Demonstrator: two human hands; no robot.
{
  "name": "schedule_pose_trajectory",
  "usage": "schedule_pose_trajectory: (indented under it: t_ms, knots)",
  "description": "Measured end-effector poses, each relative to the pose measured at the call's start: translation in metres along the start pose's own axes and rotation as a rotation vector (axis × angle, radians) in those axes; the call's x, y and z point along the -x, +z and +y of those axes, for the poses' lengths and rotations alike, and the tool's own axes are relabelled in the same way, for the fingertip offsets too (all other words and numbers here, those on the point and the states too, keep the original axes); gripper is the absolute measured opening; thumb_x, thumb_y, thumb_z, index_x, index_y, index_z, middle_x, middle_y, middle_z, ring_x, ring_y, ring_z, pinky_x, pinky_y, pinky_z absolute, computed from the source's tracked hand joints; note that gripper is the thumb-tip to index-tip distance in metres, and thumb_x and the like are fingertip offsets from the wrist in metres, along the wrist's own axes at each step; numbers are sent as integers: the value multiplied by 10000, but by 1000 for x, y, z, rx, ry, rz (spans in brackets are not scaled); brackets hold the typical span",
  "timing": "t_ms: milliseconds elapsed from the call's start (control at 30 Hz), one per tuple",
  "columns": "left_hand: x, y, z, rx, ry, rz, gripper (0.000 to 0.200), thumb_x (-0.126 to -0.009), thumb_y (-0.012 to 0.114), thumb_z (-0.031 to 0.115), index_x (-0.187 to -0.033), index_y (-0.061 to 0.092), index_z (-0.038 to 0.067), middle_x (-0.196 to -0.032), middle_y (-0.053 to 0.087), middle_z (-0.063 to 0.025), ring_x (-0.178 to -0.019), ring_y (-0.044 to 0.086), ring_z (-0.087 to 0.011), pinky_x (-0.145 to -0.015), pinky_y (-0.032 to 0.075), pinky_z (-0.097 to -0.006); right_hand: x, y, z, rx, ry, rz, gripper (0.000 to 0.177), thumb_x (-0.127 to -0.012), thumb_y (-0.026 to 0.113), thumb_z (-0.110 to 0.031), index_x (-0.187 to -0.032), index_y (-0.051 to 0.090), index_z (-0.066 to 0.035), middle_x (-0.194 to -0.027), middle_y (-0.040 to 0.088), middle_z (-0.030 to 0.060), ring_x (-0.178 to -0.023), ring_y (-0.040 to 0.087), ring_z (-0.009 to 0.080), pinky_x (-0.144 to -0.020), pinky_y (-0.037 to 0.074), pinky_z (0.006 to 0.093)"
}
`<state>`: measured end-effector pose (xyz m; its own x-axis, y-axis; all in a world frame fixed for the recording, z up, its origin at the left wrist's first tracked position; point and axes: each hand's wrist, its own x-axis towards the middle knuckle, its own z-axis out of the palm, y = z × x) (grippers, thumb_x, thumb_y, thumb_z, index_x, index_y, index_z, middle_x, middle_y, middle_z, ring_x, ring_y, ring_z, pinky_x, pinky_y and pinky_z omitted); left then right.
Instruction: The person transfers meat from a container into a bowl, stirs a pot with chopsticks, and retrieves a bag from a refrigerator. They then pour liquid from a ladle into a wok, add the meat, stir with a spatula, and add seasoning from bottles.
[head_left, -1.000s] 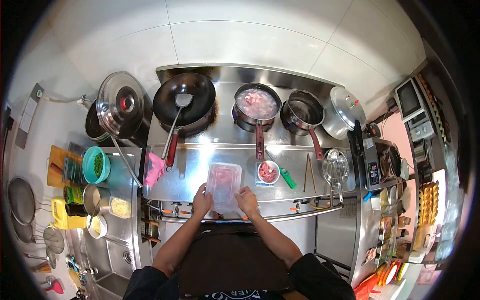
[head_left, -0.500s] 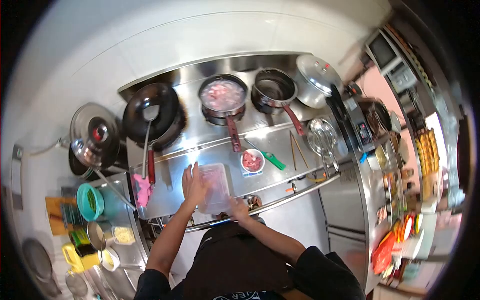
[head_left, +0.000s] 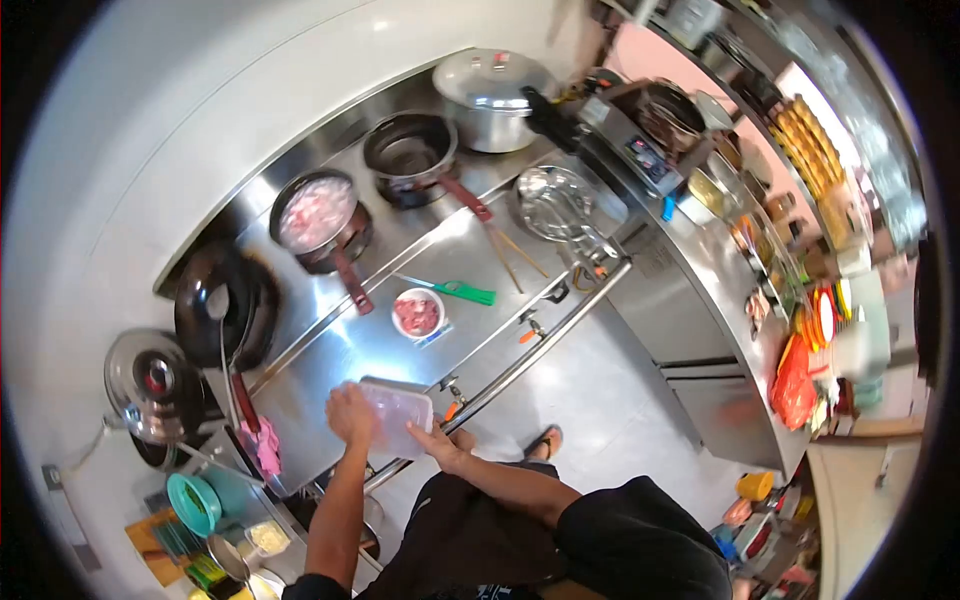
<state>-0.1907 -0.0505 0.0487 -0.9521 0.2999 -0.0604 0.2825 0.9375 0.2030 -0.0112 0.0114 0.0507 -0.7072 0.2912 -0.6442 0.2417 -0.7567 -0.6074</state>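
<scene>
A clear plastic food container (head_left: 403,412), pinkish inside, sits tilted between my hands at the front of the steel counter. My right hand (head_left: 437,442) grips its near right corner, thumb over the rim. At the container's left side is my left hand (head_left: 349,414), its fingers curled against the edge; what they pinch is hidden. A white bowl of raw meat pieces (head_left: 417,314) stands just beyond, beside a green-handled lighter (head_left: 465,292).
A pot of meat in bubbling liquid (head_left: 317,213), a dark saucepan (head_left: 408,150) and a wok (head_left: 215,310) stand on the stove. Chopsticks (head_left: 508,262) and a metal strainer (head_left: 553,203) lie rightward. A rail (head_left: 545,345) runs along the front.
My view has turned to the right. My right hand, blurred beside the container before, now grips its corner. My left hand has gone from spread over the container to curled at its left edge.
</scene>
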Motion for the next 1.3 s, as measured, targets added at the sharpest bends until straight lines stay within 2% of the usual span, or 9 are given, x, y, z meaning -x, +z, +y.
schedule_pose_trajectory:
  t_ms: [167, 467, 633, 767, 900, 967, 1067, 1167, 1300]
  knots:
    - [17, 76, -75, 594, -210, -187, 729, -973, 412, 546, -1236, 517, -125, -1194, 583, -325, -1125, 552, -432, -953, 449, -484, 43, -76, -44, 361, -119, -6, 995, -757, 746, -533, -1464, 302, 7, -1397, 462, 202, -1299, 441, 310, -1097, 342, 431]
    - [215, -1, 203, 1114, -295, -268, 704, -984, 425, 495, -1271, 497, -144, -1246, 554, -314, -1061, 589, -406, -930, 468, -452, 203, -264, -94, 514, -524, 255, 987, -657, 773, -564, -1335, 422, 60, -1272, 512, 274, -1209, 489, 406, -1034, 383, 454]
    - [283, 122, 331, 1069, 250, -346, 541, -1006, 446, 393, -965, 646, -107, -951, 659, -204, -832, 606, -282, -750, 478, -414, 358, -374, -97, 260, -395, 616, 1087, -704, 751, -570, -1447, 284, 73, -1418, 406, 286, -1321, 409, 389, -1110, 319, 420]
    - [407, 121, 449, 917, 520, -575, 513, -1014, 453, 412, -721, 505, -6, -678, 471, -40, -654, 398, -181, -613, 355, -396, 438, -442, -48, 3, -418, 936, 1081, -720, 765, -529, -1467, 254, 63, -1432, 403, 270, -1320, 420, 358, -1103, 331, 403]
    - [503, 165, 528, 813, 856, -986, 462, -1009, 463, 401, -747, 510, 23, -676, 497, -38, -627, 456, -183, -600, 404, -360, 493, -485, 14, -465, -539, 1180, 980, -736, 807, -363, -1461, 285, 37, -1358, 483, 203, -1252, 482, 273, -1043, 397, 375]
    - [546, 148, 572, 477, 762, -1279, 379, -972, 525, 384, -836, 579, 34, -736, 600, -50, -667, 558, -197, -637, 466, -349, 525, -491, 37, -640, -640, 1279, 936, -744, 810, -327, -1425, 308, 72, -1321, 499, 213, -1201, 521, 269, -1006, 430, 373]
    - [574, 251, 629, 453, 1038, -1279, 285, -918, 599, 335, -949, 635, 53, -844, 686, -64, -760, 648, -211, -694, 513, -351, 556, -503, 89, -804, -578, 1457, 815, -775, 785, -279, -1404, 367, 27, -1266, 539, 177, -1153, 540, 250, -987, 435, 379]
    - [604, 354, 696, 335, 970, -1276, 265, -849, 676, 268, -1020, 659, 67, -916, 714, -71, -860, 677, -214, -785, 521, -359, 588, -500, 106, -858, -577, 1663, 730, -790, 764, -235, -1386, 412, -1, -1250, 557, 151, -1144, 538, 250, -983, 433, 380]
    - [652, 361, 756, 608, 780, -1195, 791, -721, 829, 288, -1353, 449, 2, -1284, 566, -206, -1158, 563, -316, -983, 441, -380, 609, -506, 112, -1058, -580, 1792, 704, -767, 782, -217, -1344, 445, 2, -1247, 564, 160, -1143, 550, 270, -996, 423, 397]
